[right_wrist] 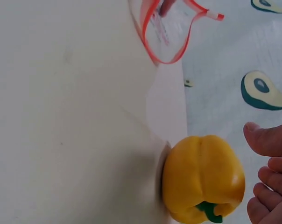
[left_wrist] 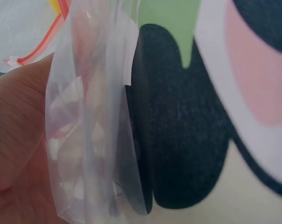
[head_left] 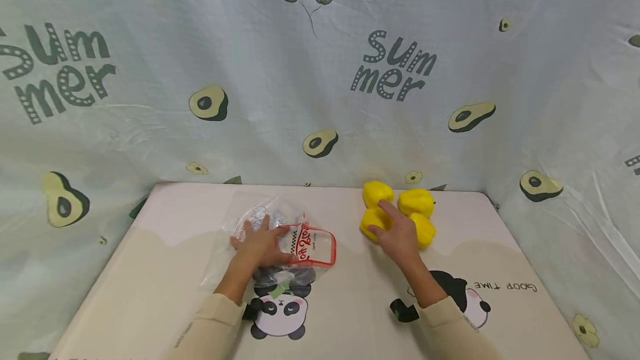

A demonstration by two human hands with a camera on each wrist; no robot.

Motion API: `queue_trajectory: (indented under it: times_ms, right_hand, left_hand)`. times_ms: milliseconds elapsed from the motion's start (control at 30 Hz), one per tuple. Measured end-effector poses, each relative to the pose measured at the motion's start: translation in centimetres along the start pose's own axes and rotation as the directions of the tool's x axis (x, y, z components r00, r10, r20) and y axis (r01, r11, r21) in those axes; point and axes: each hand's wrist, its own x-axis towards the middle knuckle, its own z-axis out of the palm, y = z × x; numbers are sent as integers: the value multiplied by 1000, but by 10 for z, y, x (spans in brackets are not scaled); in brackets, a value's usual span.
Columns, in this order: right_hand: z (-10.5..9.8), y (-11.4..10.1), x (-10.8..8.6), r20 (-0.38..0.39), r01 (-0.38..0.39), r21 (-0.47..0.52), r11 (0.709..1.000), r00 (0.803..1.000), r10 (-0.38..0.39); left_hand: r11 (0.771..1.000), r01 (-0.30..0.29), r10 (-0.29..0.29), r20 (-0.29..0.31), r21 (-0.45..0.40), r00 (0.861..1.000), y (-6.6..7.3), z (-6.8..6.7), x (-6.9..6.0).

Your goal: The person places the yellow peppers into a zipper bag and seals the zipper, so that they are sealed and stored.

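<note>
A clear plastic zip bag with a red-edged mouth and red print lies left of the table's middle. My left hand rests on it with fingers spread; in the left wrist view the bag's clear film stands beside the thumb. Whether any finger is inside the bag I cannot tell. To the right are several yellow bell peppers grouped together. My right hand is over the front ones, partly covering them. In the right wrist view its thumb and fingers stand apart from a pepper with a green stem.
The pale table top carries printed pandas and lettering. Behind it and at both sides hangs a light curtain with avocado prints. In the right wrist view the bag's red rim forms a loop.
</note>
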Motion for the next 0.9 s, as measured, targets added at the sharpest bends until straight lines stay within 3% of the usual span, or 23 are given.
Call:
queue_trajectory:
  times_ms: [133, 433, 667, 900]
  right_hand:
    - [1, 8, -1, 14, -57, 23, 998, 998, 56]
    - [8, 17, -3, 46, -99, 31, 995, 994, 97]
    - [11, 19, -2, 123, -180, 9, 984, 976, 177]
    - [15, 21, -2, 118, -149, -2, 989, 982, 148]
  left_hand:
    - [1000, -7, 7, 3, -3, 1000, 1, 1, -1]
    - [1000, -3, 3, -5, -6, 1000, 1, 1, -4]
    - [1000, -2, 2, 2, -10, 1000, 0, 2, -3]
    - [1000, -18, 18, -7, -6, 1000, -1, 2, -3]
